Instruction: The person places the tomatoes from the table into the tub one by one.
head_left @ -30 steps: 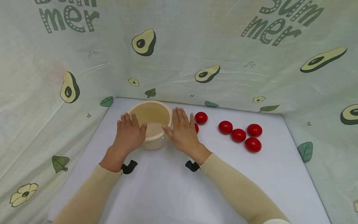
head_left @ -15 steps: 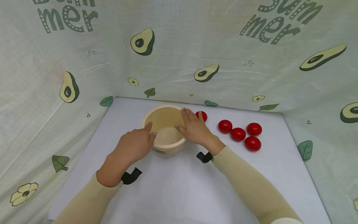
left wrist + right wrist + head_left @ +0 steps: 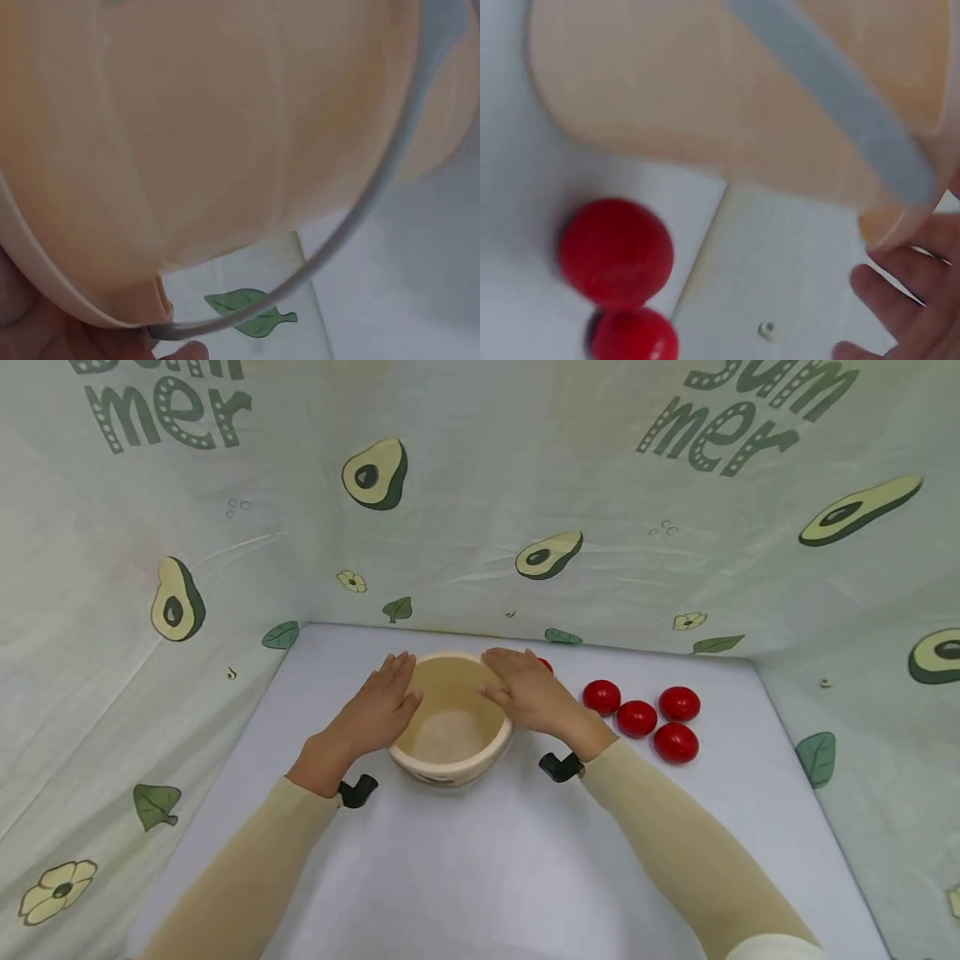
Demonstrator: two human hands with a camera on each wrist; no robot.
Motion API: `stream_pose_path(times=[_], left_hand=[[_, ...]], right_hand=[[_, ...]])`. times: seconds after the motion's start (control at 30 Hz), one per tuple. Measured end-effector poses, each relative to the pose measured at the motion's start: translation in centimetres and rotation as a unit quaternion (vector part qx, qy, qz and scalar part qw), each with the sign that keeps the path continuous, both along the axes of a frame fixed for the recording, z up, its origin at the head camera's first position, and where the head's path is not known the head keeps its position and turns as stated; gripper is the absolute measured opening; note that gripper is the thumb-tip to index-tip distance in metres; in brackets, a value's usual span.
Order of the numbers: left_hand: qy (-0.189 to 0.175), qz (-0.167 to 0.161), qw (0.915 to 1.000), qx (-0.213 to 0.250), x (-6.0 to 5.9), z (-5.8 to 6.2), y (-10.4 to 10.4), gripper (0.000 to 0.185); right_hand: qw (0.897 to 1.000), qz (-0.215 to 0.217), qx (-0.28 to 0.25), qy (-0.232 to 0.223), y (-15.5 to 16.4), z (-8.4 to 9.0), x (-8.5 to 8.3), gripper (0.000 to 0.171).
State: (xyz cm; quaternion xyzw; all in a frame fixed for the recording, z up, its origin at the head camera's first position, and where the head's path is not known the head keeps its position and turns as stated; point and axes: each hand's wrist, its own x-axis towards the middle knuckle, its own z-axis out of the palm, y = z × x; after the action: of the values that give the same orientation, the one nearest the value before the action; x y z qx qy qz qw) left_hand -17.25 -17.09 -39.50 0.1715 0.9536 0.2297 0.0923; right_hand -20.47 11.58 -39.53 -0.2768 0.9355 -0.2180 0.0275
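Cream plastic bucket (image 3: 452,718) stood mid-table, shifted right of where it was a second earlier. My left hand (image 3: 372,714) and right hand (image 3: 534,697) now pressed its rim with flat, unclenched fingers, steadying it. Red balls (image 3: 647,718) lay just right.

Cream bucket (image 3: 452,735), red balls (image 3: 637,718), avocado-printed pale green cloth (image 3: 480,510).

Round cream plastic bucket (image 3: 450,727), smooth, satin-matt wall, with thin grey plastic bail handle (image 3: 360,217). Glossy red plastic-looking balls (image 3: 637,718), smooth, bearing highlights. Matt white desk (image 3: 480,860), smooth. Pale green printed cloth backdrop (image 3: 600,485), matt, faintly creased. Beige knit fabric sleeves (image 3: 675,852), matt, close-fitting.
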Motion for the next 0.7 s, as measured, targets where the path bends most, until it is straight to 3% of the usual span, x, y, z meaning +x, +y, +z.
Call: stream_pose_path(times=[0.13,0.27,0.53,0.7], left_hand=[[0.02,0.023,0.9995,-0.01,1.0,0.0,0.3,0.067],[0.033,0.036,0.9985,-0.024,2.0,0.1,0.7,0.065],[0.029,0.04,0.9988,0.002,1.9,-0.2,0.2,0.065],[0.024,0.021,0.999,0.032,1.5,-0.8,-0.6,0.066]], right_hand=[[0.994,-0.074,-0.037,0.075,2.0,-1.1,-0.4,0.055],[0.986,-0.118,-0.008,0.116,3.9,-3.1,-0.4,0.053],[0.987,-0.096,0.069,0.108,4.9,-8.1,-0.6,0.068],[0.988,-0.086,0.087,0.096,3.9,-10.0,-1.2,0.074]])
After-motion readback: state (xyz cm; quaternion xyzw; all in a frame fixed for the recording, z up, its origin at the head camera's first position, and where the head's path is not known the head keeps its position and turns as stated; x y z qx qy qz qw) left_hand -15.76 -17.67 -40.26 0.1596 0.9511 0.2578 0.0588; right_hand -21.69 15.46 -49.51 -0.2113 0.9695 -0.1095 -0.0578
